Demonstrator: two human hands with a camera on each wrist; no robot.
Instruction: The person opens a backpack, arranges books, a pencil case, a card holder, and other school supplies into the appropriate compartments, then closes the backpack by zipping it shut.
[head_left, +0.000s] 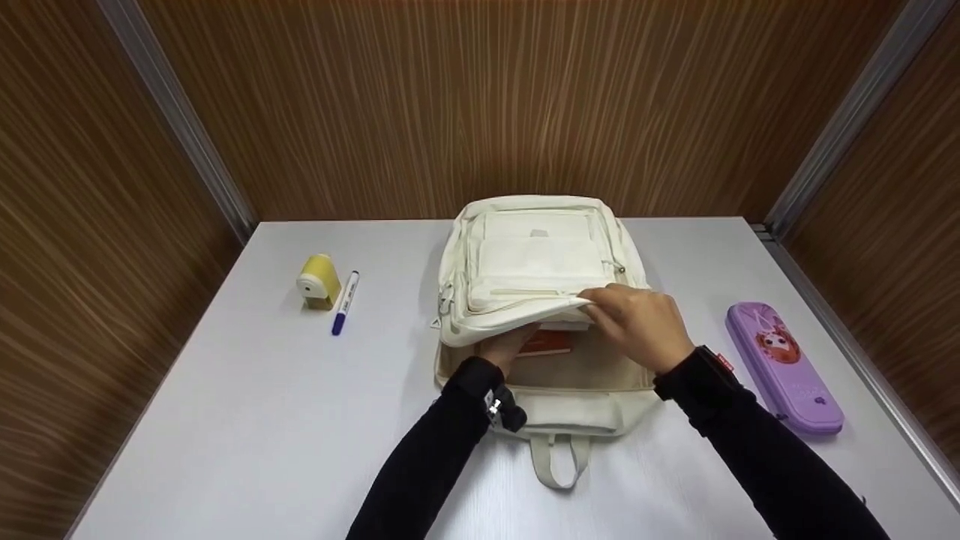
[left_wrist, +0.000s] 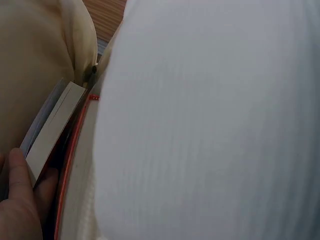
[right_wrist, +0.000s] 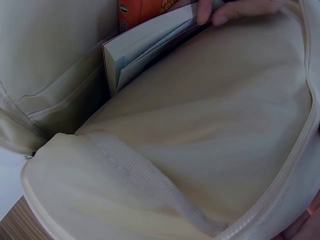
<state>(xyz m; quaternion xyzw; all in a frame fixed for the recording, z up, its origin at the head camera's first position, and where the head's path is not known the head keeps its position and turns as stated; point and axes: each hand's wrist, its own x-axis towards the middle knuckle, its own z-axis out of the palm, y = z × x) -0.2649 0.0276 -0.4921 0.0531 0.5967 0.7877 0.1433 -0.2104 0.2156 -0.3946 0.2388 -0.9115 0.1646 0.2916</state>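
A cream backpack [head_left: 536, 255] lies flat on the white table [head_left: 247, 405] with its open mouth facing me. My right hand [head_left: 604, 307] pinches the edge of the upper flap and holds it lifted. My left hand [head_left: 508, 346] reaches into the opening, its fingertips hidden under the flap. An orange-red book [head_left: 546, 343] shows inside beside that hand. In the left wrist view my thumb and finger [left_wrist: 22, 200] grip a white-paged book [left_wrist: 55, 130] next to a red cover edge [left_wrist: 72, 155]. In the right wrist view fingers [right_wrist: 235, 10] curl over the book [right_wrist: 145, 47] against the cream lining [right_wrist: 200, 115].
A yellow pencil sharpener [head_left: 318, 281] and a blue-capped pen [head_left: 345, 302] lie at the left of the table. A purple pencil case [head_left: 784, 367] lies at the right near the edge. Wood-grain walls close in the table on three sides.
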